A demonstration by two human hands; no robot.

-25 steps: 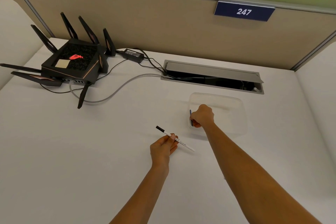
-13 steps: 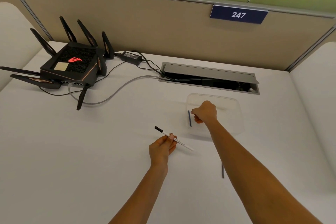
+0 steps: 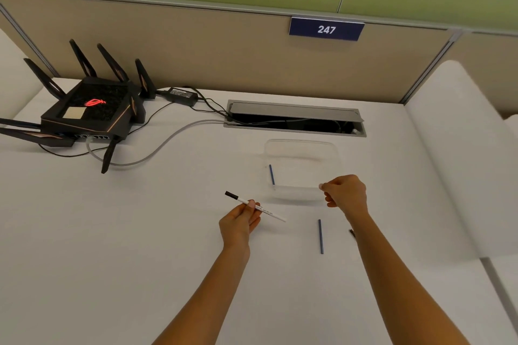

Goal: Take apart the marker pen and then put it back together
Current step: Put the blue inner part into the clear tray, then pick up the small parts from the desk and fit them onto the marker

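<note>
Head view: my left hand (image 3: 241, 221) pinches the marker barrel (image 3: 254, 206); right hand (image 3: 345, 194), fingers curled together — contents unclear. Loose blue rods (image 3: 320, 236), one inside the clear tray (image 3: 301, 144), could roll away — reassembly stalls.

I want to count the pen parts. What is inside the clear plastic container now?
Inside the clear container, one thin blue stick lies near its left wall. The rest looks empty, but the right hand covers its near right corner, so that part cannot be checked.
</note>
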